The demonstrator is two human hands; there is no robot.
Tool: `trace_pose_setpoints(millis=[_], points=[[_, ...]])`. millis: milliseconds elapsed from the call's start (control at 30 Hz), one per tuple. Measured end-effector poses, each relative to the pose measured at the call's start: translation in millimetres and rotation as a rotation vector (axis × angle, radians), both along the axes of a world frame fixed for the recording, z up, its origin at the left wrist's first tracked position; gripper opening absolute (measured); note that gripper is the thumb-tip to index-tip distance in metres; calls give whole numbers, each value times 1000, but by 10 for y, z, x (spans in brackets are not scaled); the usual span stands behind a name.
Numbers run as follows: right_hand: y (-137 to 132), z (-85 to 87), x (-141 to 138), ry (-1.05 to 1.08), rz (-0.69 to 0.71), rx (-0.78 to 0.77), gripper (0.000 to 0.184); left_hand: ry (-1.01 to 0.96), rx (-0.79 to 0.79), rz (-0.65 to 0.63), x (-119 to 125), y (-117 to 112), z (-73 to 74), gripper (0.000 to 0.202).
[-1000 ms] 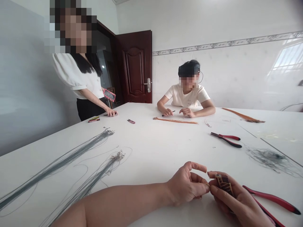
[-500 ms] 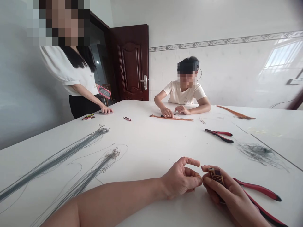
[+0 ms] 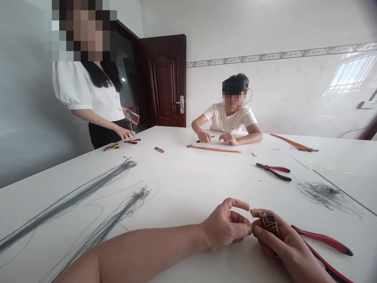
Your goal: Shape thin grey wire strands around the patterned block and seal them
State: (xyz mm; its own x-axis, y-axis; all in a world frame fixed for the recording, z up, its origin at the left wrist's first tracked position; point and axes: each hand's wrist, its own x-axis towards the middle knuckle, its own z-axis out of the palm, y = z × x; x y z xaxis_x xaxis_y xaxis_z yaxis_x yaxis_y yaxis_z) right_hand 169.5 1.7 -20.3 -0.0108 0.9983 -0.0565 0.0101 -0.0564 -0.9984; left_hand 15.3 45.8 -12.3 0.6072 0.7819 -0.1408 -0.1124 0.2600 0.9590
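A: Nearest edge first. Hands?

B: Left hand [image 3: 225,228] rests on the white table [image 3: 188,184]. Its thumb and lower fingers are pinched together and its forefinger is lifted. Can't tell if anything thin sits in the pinch. Right hand [image 3: 282,247] is closed round a small brown block [image 3: 268,223] with a pale pattern, held just above the tabletop. The two hands' fingertips touch.

A: Beside them?

B: Red-handled pliers [image 3: 324,241] lie on the table, running out to the right from behind the right hand. Contact with the hand unclear.

A: Left side of the surface?

B: Two long bundles of grey wire [image 3: 73,198], fanned towards the centre, with loose strands curling between them.

A: Mid-table?

B: A second pair of pliers [image 3: 273,171] to the right. Past it, a tangle of fine wire [image 3: 321,192] near a seam in the tabletop.

A: Far edge?

B: Orange strands [image 3: 213,149] lie in front of a seated person [image 3: 232,118], both hands on the table. A standing person [image 3: 94,102] at the left corner has one hand down on the table and holds a pink phone [image 3: 131,116].

A: Room?

B: Dark wooden door [image 3: 167,82] ajar behind them. White tiled wall [image 3: 279,86] with a patterned border strip.
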Motion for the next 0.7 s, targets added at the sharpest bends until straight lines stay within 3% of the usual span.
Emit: trace_pose_setpoints(millis=[133,300,500,700], points=[[-6,0,-5,-21,-36,-12,50,-12,-7,2,5,2,-15,45],[-6,-18,26,-36,32,-47,51,-30,-9,7,15,1,-40,46],[-7,36,-9,-7,-10,-24,49,0,-19,18,12,-6,15,44],[2,-27,43,-58,16,-39,44,-22,-7,10,9,-15,41,44]])
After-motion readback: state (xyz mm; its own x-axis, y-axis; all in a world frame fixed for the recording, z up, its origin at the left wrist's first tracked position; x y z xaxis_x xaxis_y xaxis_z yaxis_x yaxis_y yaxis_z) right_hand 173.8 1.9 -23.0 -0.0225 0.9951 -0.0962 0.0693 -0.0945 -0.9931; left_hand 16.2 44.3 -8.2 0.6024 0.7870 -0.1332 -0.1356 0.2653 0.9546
